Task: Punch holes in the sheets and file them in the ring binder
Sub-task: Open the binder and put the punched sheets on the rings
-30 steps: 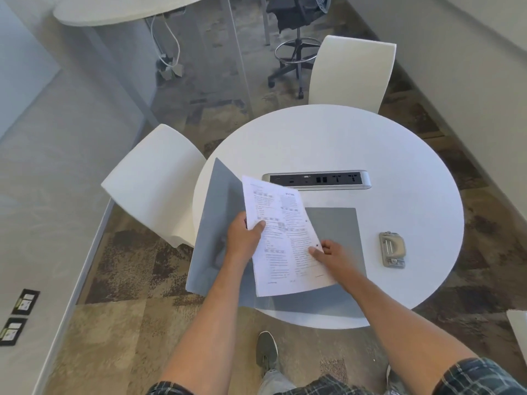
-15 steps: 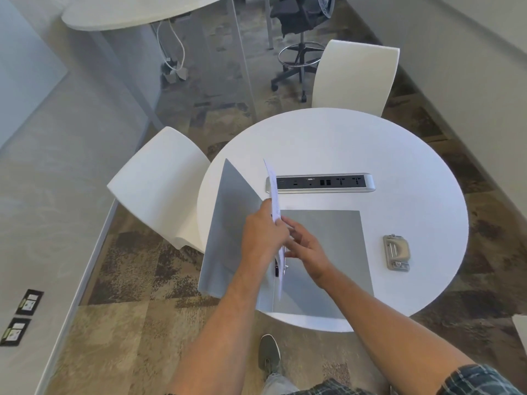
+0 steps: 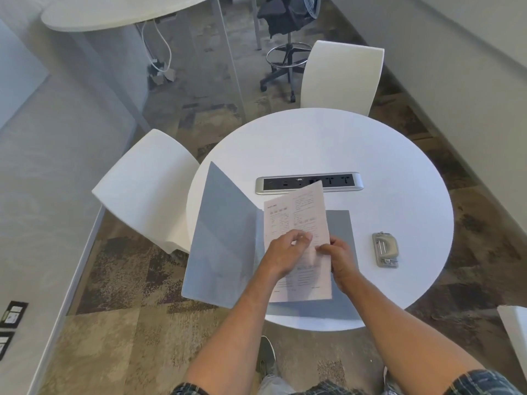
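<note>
A grey ring binder (image 3: 222, 240) lies open on the round white table (image 3: 342, 149), its left cover raised and hanging past the table's edge. Over its right half I hold a printed sheet (image 3: 296, 215), long side running away from me. My left hand (image 3: 288, 249) pinches the sheet near its middle. My right hand (image 3: 340, 258) grips its right edge. A metal hole punch (image 3: 385, 250) sits on the table to the right of the binder, apart from both hands. The binder's rings are hidden behind the sheet and hands.
A silver power and socket strip (image 3: 309, 182) is set into the table behind the sheet. White chairs stand at the left (image 3: 148, 186) and the far side (image 3: 342, 75). A black stool (image 3: 288, 29) and another table (image 3: 114, 12) lie beyond.
The sheet was turned over, edge-on half a second ago, and now faces up again over the binder's right half. Both hands came together at its middle. The hole punch stayed put.
</note>
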Tool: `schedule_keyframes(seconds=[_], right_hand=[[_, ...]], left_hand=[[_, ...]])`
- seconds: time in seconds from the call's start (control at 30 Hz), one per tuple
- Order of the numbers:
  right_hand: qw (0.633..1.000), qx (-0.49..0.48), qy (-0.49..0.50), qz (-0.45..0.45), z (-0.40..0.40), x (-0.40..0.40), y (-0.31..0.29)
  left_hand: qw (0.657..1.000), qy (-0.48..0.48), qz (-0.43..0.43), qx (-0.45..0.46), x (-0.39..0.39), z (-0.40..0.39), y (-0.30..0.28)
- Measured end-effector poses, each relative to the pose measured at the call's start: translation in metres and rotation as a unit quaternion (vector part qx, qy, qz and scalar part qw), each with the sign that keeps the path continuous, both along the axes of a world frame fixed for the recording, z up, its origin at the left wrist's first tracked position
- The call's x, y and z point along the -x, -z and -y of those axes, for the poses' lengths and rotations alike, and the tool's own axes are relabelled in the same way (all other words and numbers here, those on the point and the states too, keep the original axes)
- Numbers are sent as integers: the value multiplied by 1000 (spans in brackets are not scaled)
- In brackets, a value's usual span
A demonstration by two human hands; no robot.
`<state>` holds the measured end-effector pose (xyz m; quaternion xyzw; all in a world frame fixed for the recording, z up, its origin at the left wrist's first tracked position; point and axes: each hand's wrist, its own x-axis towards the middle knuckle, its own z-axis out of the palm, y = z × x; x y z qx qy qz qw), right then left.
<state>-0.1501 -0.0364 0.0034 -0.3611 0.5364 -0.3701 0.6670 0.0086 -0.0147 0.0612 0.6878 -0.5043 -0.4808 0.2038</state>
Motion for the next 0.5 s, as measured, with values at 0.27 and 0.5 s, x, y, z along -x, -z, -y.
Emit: schedule_keyframes(seconds=[0.27, 0.5], right_hand=[[996, -52, 35, -65, -2, 37, 27], [988, -84, 46, -125, -8, 41, 35]], left_hand=[[988, -84, 130, 6, -38, -1, 50], [979, -102, 176, 0, -59, 5, 71]])
